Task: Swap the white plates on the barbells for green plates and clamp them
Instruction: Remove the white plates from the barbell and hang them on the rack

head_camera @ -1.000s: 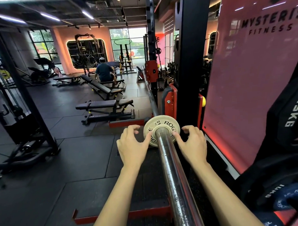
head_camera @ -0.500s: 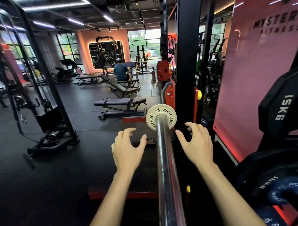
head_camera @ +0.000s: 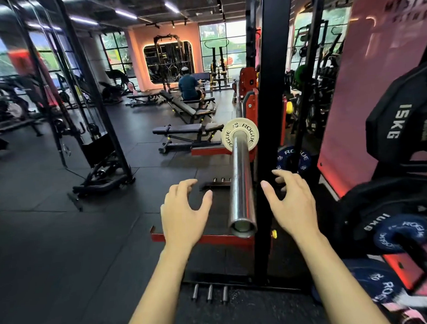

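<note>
Your left hand (head_camera: 185, 215) and right hand (head_camera: 295, 203) hang released, flanking the barbell sleeve (head_camera: 241, 185), ready to slide off the white 0.5 plate (head_camera: 240, 134).

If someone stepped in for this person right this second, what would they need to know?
Left hand: open, empty, hovering left of the barbell sleeve, not touching it.
Right hand: open, empty, hovering to the sleeve's right.
White plate: on the sleeve at its far end, marked 0.5; no clamp visible on the sleeve.
Done: nothing visible yet.
Left: slide the white plate off the near end, fit a green plate, clamp it. No green plate or clamp is identifiable in view; blue plates and black plates sit on the right.
</note>
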